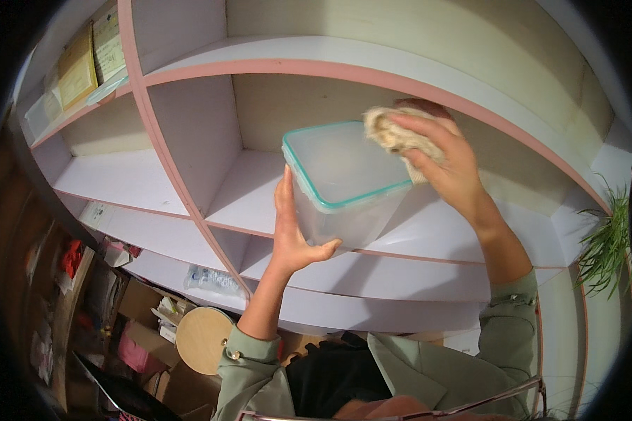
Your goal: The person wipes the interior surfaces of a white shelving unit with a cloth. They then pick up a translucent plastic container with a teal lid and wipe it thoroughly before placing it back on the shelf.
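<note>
A clear plastic storage container (342, 226) with a lid (347, 163) edged in teal is held up in front of the shelf. My left hand (295, 226) grips its near left side, the thumb along the lower front and the fingers up the side. In my right hand (447, 163) is a crumpled beige cloth (400, 137), which is at the right edge of the lid. Part of the cloth hangs over the lid's right corner. The container's far side is hidden.
White shelves with pink edges (279, 67) surround the container. Folders (79, 73) stand in the upper left compartment. A plastic-wrapped bundle (213, 280) lies on a lower shelf. A round wooden stool (204, 339) and cardboard boxes (139, 302) are at lower left, a green plant (611, 237) at right.
</note>
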Demonstrator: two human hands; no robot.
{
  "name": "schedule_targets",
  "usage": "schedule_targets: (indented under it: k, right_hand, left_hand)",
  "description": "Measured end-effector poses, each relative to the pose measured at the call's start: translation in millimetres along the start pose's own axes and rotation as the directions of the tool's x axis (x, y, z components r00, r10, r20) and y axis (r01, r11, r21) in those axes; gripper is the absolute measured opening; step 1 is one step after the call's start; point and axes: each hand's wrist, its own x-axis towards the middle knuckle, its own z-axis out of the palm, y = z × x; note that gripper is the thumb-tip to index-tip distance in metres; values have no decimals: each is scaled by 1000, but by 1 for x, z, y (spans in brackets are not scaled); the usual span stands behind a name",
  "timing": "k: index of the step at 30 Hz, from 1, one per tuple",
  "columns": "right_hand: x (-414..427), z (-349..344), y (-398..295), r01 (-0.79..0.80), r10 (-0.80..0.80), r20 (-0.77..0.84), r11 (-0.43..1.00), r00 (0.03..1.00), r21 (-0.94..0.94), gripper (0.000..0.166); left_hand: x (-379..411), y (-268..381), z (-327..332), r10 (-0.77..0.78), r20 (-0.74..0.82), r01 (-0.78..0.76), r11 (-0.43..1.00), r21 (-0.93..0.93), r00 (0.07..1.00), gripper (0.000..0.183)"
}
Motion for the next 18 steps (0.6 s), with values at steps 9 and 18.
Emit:
schedule_targets:
  k: [9, 18]
  right_hand:
    - [82, 31, 15, -168, 204, 428, 978, 880, -121, 34]
    - [108, 113, -25, 362, -370, 383, 927, 846, 95, 26]
  left_hand:
    - [1, 8, -1, 39, -15, -39, 999, -7, 999, 144]
    - [0, 5, -2, 18, 2, -18, 1000, 16, 1000, 146]
